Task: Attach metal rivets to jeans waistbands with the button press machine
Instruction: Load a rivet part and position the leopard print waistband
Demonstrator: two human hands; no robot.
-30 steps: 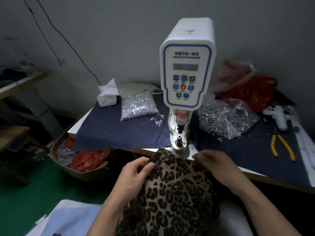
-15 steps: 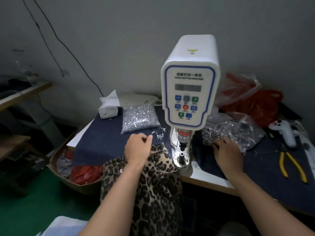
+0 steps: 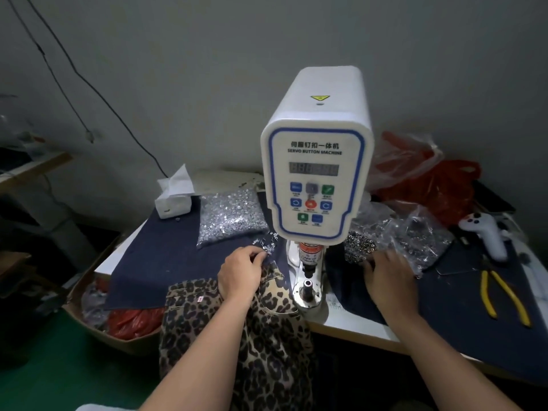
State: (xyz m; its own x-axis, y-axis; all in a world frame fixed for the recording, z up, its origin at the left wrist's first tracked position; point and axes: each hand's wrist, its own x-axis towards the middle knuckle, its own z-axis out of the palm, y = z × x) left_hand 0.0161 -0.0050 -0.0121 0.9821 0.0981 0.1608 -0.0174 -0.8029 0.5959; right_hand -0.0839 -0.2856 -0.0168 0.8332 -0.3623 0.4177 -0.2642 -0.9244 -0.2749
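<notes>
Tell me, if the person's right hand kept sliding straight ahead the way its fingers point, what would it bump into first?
Most likely the loose pile of dark metal rings just beyond the right hand. The fingertips look almost at its edge already, though one view leaves depth uncertain.

White button press machine (image 3: 317, 161) upright on table (image 3: 350, 324), control panel facing camera. Leopard-print jeans (image 3: 237, 336) draped over table edge just left of machine base. Left hand (image 3: 241, 272) on jeans, fingertips curled at small scatter of loose silver rivets (image 3: 267, 244) below clear bag of silver rivets (image 3: 232, 216). Right hand (image 3: 390, 278) on dark cloth, fingers reaching into pile of ring-shaped metal parts (image 3: 360, 247). Yellow pliers (image 3: 504, 298) at right. Tissue box (image 3: 173, 197) at left rear.
</notes>
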